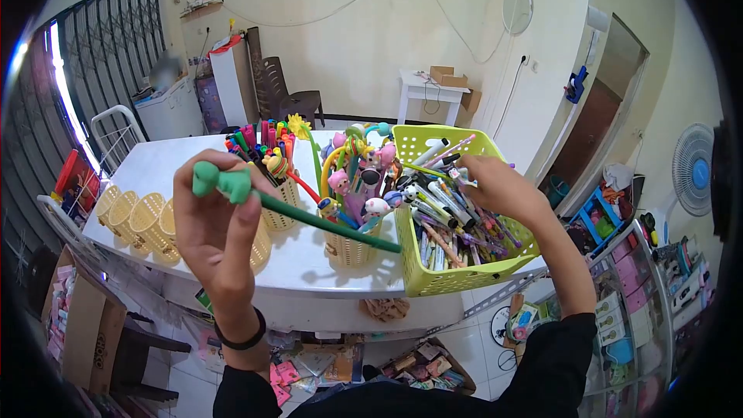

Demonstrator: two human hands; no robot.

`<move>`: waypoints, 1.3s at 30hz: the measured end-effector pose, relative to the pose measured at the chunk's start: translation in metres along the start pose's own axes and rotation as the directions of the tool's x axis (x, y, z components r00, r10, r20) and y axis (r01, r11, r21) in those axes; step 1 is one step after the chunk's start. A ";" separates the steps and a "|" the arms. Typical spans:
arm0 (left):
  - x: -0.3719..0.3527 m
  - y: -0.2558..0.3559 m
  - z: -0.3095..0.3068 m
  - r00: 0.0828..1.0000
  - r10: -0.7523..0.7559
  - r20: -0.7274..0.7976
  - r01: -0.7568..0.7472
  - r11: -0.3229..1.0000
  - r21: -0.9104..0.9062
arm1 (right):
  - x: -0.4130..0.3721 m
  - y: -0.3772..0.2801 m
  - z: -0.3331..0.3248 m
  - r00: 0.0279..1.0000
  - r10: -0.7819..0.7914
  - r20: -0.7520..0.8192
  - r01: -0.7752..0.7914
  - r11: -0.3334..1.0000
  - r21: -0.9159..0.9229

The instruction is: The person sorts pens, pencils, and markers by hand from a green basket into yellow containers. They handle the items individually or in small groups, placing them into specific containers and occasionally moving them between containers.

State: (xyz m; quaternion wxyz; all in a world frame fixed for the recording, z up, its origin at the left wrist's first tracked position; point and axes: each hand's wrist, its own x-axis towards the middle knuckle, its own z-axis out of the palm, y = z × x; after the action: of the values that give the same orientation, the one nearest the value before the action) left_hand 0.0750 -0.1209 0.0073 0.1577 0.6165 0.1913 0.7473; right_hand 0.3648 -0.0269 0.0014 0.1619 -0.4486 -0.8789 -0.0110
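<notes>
Lime-green basket [449,284] taken as landmark; it is set on the white table [300,269] and filled with pens [443,213]. Left of the basket, a green animal-topped pen [334,228] is held in the left hand [213,224], thumb and fingers closed near the topper, its far end pointed at the basket's side. Inside the basket, the pens are reached by the right hand [499,186]; whether one is gripped cannot be told. Just left of the basket, animal-topped pens [339,181] are held by a cream cup [346,253].
</notes>
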 end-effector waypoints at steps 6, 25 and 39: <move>-0.015 -0.011 -0.016 0.999 -0.029 -0.041 0.035 0.989 0.146 | 0.006 -0.001 0.013 0.914 0.295 0.279 -0.258 0.952 -0.163; -0.012 -0.051 0.015 0.938 0.246 0.245 -0.336 0.822 0.460 | -0.006 0.000 0.005 0.996 0.083 -0.009 -0.083 0.996 0.036; -0.025 -0.061 0.026 0.919 0.107 0.380 -0.389 0.412 0.824 | -0.004 -0.011 -0.012 0.838 0.199 -0.508 -0.026 0.945 0.326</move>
State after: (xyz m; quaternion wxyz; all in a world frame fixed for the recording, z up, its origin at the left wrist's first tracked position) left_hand 0.1056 -0.0768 -0.0395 -0.2764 0.7231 0.4345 0.4603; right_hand 0.3612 -0.0388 0.0128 0.4676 -0.4485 -0.7616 0.0106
